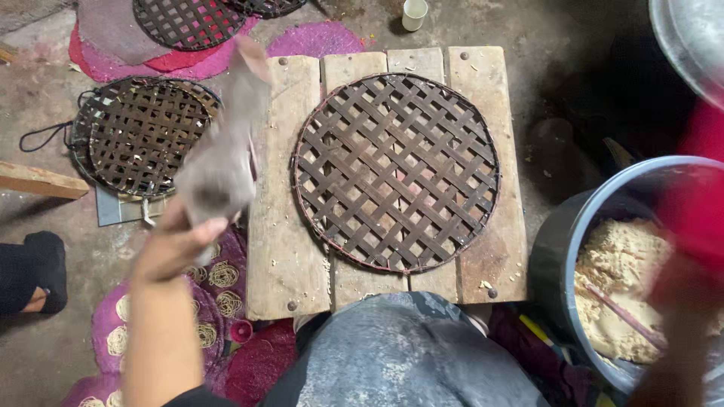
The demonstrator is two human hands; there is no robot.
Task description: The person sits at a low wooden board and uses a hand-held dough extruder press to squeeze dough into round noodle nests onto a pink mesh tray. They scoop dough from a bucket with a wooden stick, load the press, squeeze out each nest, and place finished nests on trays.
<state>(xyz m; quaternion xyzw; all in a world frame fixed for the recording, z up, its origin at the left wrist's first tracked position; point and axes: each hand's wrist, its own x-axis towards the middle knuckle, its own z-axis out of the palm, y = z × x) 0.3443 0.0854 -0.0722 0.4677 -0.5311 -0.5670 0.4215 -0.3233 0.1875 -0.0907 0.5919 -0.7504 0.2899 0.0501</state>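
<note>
1. Rough grey concrete floor (45, 354) lies all around a low wooden plank table (286, 256), seen from above, with the person's grey-clad knee (407, 362) pressed against its near edge.
2. At the table's left edge the left hand (177, 241) is raised and closed around the lower end of a limp grey cloth (222, 162), which is blurred; its upper tip reaches to about the table's far left corner.
3. On the middle planks lies a round woven lattice tray (396, 172) of dark brown strips. Its rim comes close to the table's right edge, while a bare strip of wood stays open on the left, under the cloth.
4. Down at the right, the right hand (679, 301) is only a red blur over a blue bucket (581, 218) of pale crumbly dough (615, 264); whether it grips anything cannot be told.
5. Left of the table a second lattice tray (139, 136) rests on the floor, more trays (188, 19) lie on pink mats (317, 38) beyond, and a small pale cup (414, 13) stands at the far edge.
</note>
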